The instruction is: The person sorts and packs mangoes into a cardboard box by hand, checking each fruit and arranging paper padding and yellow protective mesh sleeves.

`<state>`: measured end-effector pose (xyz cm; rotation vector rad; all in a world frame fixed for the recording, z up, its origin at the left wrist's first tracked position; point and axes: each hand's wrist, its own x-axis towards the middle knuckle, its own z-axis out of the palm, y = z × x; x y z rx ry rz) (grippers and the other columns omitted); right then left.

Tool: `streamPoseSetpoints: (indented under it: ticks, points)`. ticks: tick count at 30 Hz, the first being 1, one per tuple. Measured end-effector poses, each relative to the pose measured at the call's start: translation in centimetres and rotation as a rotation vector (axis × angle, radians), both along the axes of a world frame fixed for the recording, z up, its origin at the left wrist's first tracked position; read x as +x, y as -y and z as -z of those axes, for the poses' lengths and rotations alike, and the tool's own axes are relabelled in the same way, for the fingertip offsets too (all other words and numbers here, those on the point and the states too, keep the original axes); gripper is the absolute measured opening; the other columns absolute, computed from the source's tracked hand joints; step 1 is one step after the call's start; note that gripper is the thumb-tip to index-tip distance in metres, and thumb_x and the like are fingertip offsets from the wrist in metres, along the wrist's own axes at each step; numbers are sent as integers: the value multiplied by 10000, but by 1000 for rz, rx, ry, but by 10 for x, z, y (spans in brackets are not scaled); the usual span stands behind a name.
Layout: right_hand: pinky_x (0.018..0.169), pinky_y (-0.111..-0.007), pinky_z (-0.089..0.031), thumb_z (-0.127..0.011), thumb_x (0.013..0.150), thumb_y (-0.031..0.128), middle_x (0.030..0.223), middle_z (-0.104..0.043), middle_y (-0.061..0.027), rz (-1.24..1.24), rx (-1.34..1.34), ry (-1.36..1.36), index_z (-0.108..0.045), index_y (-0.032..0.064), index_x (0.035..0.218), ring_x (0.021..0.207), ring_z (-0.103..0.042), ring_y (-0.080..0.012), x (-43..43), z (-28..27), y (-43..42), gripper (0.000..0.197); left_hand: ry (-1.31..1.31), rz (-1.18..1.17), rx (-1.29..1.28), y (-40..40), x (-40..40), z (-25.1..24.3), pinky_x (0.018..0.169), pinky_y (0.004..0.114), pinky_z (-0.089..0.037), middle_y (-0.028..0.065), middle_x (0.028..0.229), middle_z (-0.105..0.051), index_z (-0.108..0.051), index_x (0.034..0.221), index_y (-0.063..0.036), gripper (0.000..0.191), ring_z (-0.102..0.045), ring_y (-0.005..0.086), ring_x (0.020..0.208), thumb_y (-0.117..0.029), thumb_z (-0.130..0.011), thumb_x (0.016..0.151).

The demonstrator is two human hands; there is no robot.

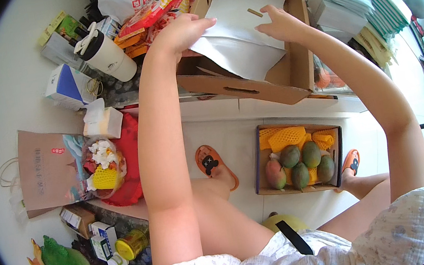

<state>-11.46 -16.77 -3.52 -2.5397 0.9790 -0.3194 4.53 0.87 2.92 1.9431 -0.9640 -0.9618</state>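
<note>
A large cardboard box (247,91) with cut-out hand holes stands on the counter before me. White paper sheets (237,26) lie in it, the front one curling up over the near part. My left hand (184,31) holds the left edge of the paper between thumb and fingers. Above the right side of the sheets is my right hand (280,23), thumb and fingers apart, nothing seen between them. A small tan strip (255,13) lies on the paper near its fingertips. Below, on the floor, a smaller carton (258,162) holds several mangoes (290,156) and yellow foam nets (289,137).
Left of the box are red snack packets (155,13), a white tumbler (112,59) and a tissue box (103,122). Stacked packs of tissues or masks (384,4) stand at the right. A brown paper bag (51,171) and a clear bag of waste (104,165) are at the lower left.
</note>
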Motion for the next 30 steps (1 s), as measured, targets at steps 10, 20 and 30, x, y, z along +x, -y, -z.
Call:
streamPoseSetpoints:
  ticks: [10, 20, 30]
  points:
    - [789, -334, -447, -584, 789, 223, 952, -602, -136, -95, 130, 150, -553, 24, 1050, 887, -568, -251, -57, -62, -44, 330, -262, -130, -410, -50, -44, 41, 673, 292, -548, 125, 975, -525, -441, 1187, -15, 395, -560, 152, 835, -59, -574, 818]
    - [714, -389, -476, -572, 707, 623, 778, -627, -204, -153, -35, -42, -651, -41, 784, 763, -606, -334, -55, -37, -103, 673, -583, -217, -727, -35, -73, 40, 913, 366, -446, 177, 1112, -476, -335, 1200, 94, 361, -519, 237, 1020, -5, -402, 860]
    - [685, -423, -478, -562, 790, 238, 799, -620, -182, -51, -253, 164, -640, 43, 789, 760, -591, -364, -47, -15, -79, 210, -522, -219, -794, -24, -74, 41, 878, 400, -483, 215, 1214, -377, -243, 1246, 92, 414, -502, 266, 1064, 32, -376, 859]
